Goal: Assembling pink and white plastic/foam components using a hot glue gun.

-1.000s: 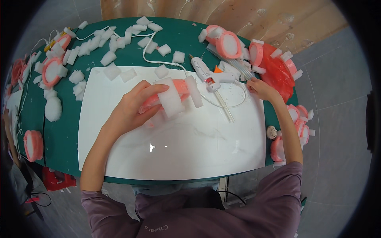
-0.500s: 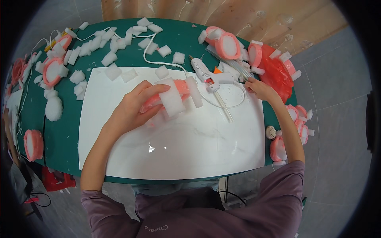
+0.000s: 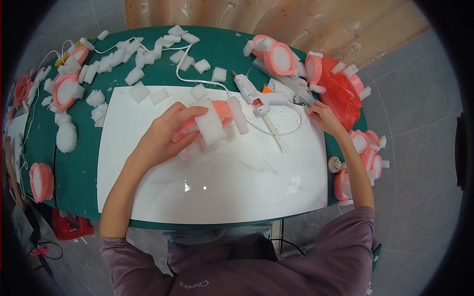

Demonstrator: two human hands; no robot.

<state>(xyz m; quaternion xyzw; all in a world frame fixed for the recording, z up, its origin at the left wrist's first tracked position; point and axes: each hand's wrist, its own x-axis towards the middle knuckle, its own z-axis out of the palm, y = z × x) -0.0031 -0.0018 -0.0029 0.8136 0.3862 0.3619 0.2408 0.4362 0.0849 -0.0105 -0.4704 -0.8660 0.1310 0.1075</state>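
Observation:
My left hand (image 3: 170, 129) is closed on a pink padded ring (image 3: 223, 112) above the white board, its fingers pressing a white foam block (image 3: 211, 126) on the ring's side. Another foam strip (image 3: 238, 115) stands on the ring's right end. At the board's far right corner my right hand (image 3: 323, 118) has its fingers curled together, at the near end of a bundle of clear glue sticks (image 3: 291, 83). What its fingertips pinch, if anything, is too small to make out. Between the hands lies a white hot glue gun (image 3: 256, 94) with a stick projecting from its back.
The white board (image 3: 212, 197) covers the middle of the green table (image 3: 79, 172). Loose foam pieces (image 3: 116, 58) and a white cord lie at the far left. Finished-looking pink rings (image 3: 280, 59) and a red plastic bag (image 3: 340, 93) line the right. A small round object (image 3: 335, 164) sits by my right forearm.
My right hand has drawn slightly toward me from the end of the glue sticks. My left hand keeps the pink ring in nearly the same place.

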